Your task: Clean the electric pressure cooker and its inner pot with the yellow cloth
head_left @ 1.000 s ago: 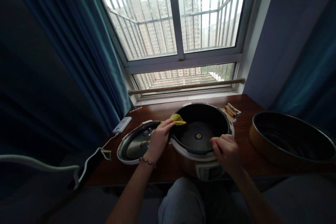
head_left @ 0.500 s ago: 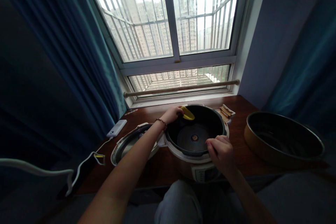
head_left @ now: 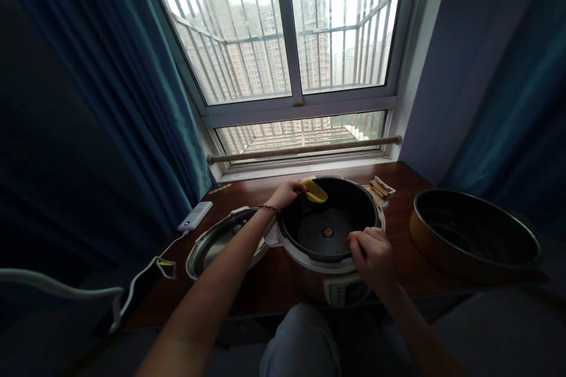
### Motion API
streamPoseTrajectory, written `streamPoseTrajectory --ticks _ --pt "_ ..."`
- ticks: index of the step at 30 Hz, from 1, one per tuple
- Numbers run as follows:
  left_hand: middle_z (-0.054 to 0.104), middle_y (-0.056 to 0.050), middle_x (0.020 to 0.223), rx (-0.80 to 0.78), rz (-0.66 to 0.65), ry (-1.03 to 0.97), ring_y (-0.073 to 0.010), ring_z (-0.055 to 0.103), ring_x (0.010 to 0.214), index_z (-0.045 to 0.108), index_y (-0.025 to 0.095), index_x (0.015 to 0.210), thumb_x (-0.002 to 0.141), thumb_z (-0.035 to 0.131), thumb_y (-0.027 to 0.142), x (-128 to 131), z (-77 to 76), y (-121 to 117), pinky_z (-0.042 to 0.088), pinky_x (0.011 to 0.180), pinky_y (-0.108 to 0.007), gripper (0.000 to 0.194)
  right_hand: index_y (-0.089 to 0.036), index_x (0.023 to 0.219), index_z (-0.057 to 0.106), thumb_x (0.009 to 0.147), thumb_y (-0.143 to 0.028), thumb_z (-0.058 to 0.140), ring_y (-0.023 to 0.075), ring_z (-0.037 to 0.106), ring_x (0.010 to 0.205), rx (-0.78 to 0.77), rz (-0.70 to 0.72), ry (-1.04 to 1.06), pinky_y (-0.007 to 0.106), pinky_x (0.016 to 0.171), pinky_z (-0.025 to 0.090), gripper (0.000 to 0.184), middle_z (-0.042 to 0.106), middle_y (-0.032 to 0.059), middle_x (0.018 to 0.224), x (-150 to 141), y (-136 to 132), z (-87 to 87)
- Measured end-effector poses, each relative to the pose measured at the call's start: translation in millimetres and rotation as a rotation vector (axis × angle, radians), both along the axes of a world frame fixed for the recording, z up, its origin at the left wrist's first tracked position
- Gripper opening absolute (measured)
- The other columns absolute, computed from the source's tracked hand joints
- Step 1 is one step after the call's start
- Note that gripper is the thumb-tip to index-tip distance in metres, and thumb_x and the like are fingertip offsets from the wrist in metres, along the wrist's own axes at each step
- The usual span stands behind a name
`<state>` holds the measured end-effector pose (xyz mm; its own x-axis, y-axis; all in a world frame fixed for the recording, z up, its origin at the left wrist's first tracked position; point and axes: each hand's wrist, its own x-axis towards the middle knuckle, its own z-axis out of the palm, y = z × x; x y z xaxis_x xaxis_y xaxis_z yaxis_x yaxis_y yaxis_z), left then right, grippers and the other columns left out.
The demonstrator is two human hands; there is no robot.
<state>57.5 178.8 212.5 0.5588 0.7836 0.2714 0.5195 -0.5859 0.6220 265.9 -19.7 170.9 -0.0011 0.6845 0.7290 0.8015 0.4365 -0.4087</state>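
In the middle of the wooden table stands an electric pressure cooker without its lid, a dark plate with a small round centre piece showing at its bottom. My left hand reaches to its far left rim, closed on a flat yellow oval sponge that hangs over the inner wall. Its exact kind is hard to make out. My right hand is closed at the near right rim, fingers curled over the edge. Left of the cooker, partly behind my left forearm, lies the cooker lid, underside up.
A large pot, golden-brown outside and dark inside, stands on the right. A small wooden-and-white object lies behind the cooker. At the left edge are a white power bank and its cable. A barred window is beyond the table.
Almost nothing has moved. My left hand and the yellow sponge have shifted very slightly, and the view has turned a little. Both hands keep their hold.
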Motion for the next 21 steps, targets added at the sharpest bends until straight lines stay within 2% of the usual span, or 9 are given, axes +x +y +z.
streamPoseTrajectory --ticks 3,7,13,17,21 --pt "0.068 -0.006 0.102 0.032 0.054 0.002 -0.0173 0.061 0.095 0.068 0.014 0.076 0.071 0.047 0.007 -6.3 -0.2 -16.2 0.045 0.09 -0.03 0.023 -0.018 0.064 0.058 0.086 -0.019 0.043 0.0145 0.046 0.063 0.004 -0.005 0.0 0.03 0.068 0.034 0.026 0.051 0.002 0.059 0.2 0.4 -0.7" --pt "0.062 -0.006 0.114 0.092 0.176 0.015 -0.0188 0.06 0.099 0.068 0.016 0.082 0.073 0.045 0.008 -14.4 2.4 -50.4 0.044 0.092 -0.031 0.026 -0.018 0.063 0.058 0.085 -0.018 0.043 0.0144 0.046 0.062 0.019 -0.001 0.002 0.03 0.068 0.034 0.026 0.052 0.0019 0.059 -0.1 0.1 -0.2" --pt "0.063 -0.008 0.108 0.187 0.348 0.069 -0.0218 0.059 0.1 0.066 0.018 0.094 0.079 0.04 0.012 -20.1 3.6 -109.1 0.043 0.093 -0.037 0.03 -0.018 0.064 0.058 0.086 -0.018 0.042 0.0144 0.046 0.062 0.013 -0.001 -0.012 0.03 0.068 0.034 0.027 0.052 0.0018 0.059 -0.4 -0.8 -0.1" --pt "0.063 -0.007 0.111 0.281 0.478 0.068 -0.022 0.05 0.115 0.064 0.018 0.1 0.081 0.038 0.01 -14.3 -3.6 -139.4 0.039 0.099 -0.039 0.033 -0.018 0.065 0.058 0.086 -0.018 0.043 0.0146 0.046 0.062 0.017 0.008 -0.007 0.031 0.067 0.034 0.026 0.052 0.002 0.06 -0.1 -1.5 0.4" --pt "0.062 -0.007 0.112 0.341 0.598 0.034 -0.0245 0.046 0.12 0.061 0.018 0.105 0.082 0.037 0.009 1.9 -12.8 -169.2 0.036 0.101 -0.045 0.034 -0.018 0.065 0.058 0.086 -0.019 0.043 0.0148 0.046 0.063 0.021 0.007 0.001 0.031 0.067 0.034 0.025 0.052 0.0022 0.06 -0.1 -2.0 1.4"
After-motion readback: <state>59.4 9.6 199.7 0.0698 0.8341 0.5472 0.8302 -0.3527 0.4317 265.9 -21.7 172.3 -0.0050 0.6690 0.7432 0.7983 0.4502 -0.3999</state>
